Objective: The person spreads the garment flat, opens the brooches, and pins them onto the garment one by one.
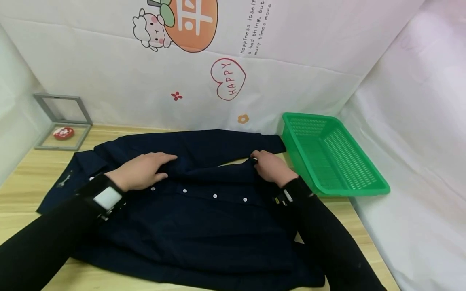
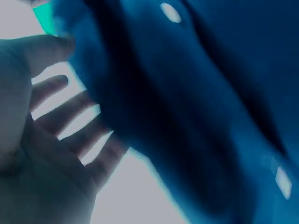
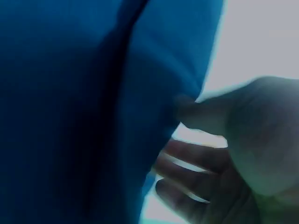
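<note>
A dark navy shirt [image 1: 204,226] with small white buttons lies spread on a wooden table, its collar at the left and one sleeve [image 1: 204,143] along the far side. My right hand [image 1: 271,166] pinches the shirt's far edge near the hem, lifting the cloth into a small peak. In the right wrist view, the thumb [image 3: 203,114] presses the fabric's edge. My left hand [image 1: 142,171] is over the shirt's upper part, fingers extended and thumb apart. The left wrist view shows its spread fingers [image 2: 70,123] at the cloth's edge, tips partly hidden by fabric.
A green plastic basket [image 1: 311,169] stands at the right, close to the sleeve's cuff. At the back left, a grey hinged frame [image 1: 63,147] stands open with a small red item [image 1: 63,133] in it. White printed cloth [image 1: 145,81] hangs behind the table.
</note>
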`<control>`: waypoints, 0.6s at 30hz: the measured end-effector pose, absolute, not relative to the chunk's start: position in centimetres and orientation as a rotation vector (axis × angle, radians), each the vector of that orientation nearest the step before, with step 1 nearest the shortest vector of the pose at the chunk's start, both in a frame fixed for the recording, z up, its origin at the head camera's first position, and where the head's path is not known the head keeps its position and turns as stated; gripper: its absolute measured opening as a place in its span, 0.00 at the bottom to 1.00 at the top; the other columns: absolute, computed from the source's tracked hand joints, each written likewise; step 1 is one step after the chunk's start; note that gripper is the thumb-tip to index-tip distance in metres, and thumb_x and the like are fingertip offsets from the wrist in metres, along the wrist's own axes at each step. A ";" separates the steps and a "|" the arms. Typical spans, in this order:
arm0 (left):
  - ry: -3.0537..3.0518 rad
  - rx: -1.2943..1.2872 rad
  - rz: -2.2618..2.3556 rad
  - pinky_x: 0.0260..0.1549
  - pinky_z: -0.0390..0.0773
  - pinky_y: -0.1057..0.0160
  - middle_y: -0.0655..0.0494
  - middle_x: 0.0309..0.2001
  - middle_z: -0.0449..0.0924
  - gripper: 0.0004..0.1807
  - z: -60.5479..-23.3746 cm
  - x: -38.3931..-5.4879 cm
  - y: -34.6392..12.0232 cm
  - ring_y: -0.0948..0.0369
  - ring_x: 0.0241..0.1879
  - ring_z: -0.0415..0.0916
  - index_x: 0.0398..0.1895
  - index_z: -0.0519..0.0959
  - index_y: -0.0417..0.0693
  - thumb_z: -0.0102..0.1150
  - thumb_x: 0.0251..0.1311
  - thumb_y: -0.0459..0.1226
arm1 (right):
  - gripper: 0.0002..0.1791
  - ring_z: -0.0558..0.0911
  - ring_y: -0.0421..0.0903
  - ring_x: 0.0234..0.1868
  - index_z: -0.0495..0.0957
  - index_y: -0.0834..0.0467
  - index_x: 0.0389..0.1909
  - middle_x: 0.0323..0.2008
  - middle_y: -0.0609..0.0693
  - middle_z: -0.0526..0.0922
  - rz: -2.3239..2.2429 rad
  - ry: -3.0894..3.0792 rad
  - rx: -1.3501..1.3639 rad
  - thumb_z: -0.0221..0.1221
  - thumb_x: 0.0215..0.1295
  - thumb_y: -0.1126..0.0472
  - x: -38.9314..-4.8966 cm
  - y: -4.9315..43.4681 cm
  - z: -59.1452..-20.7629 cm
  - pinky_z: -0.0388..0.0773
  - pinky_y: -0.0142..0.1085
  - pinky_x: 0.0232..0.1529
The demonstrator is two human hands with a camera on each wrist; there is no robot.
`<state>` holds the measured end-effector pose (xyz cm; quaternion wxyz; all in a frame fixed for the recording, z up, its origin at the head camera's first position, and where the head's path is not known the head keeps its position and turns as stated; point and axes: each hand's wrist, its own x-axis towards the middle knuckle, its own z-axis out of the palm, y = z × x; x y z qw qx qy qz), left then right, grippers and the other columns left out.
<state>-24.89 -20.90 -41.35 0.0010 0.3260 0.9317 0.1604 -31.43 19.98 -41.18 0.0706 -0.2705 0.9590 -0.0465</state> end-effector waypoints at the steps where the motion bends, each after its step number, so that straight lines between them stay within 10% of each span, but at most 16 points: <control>1: 2.889 1.003 0.520 0.53 0.74 0.44 0.41 0.57 0.77 0.26 -41.8 -25.7 -20.8 0.45 0.54 0.76 0.65 0.73 0.39 0.65 0.64 0.33 | 0.23 0.78 0.57 0.54 0.70 0.62 0.66 0.55 0.62 0.78 -0.112 2.846 -0.767 0.58 0.72 0.65 -32.1 19.8 -41.6 0.76 0.47 0.53; 9: 2.866 0.953 0.631 0.35 0.74 0.55 0.57 0.36 0.75 0.02 -42.3 -29.5 -21.4 0.60 0.33 0.73 0.40 0.80 0.47 0.63 0.67 0.33 | 0.08 0.79 0.49 0.35 0.81 0.57 0.45 0.38 0.52 0.81 -0.108 2.747 -0.667 0.60 0.68 0.67 -33.4 20.4 -41.1 0.76 0.44 0.39; 18: 3.163 0.665 0.639 0.41 0.75 0.45 0.41 0.41 0.78 0.10 -41.2 -31.1 -20.7 0.46 0.39 0.76 0.50 0.80 0.36 0.53 0.73 0.33 | 0.21 0.77 0.60 0.53 0.71 0.63 0.66 0.56 0.63 0.77 -0.227 2.956 -0.421 0.51 0.75 0.66 -34.8 21.2 -36.3 0.73 0.52 0.53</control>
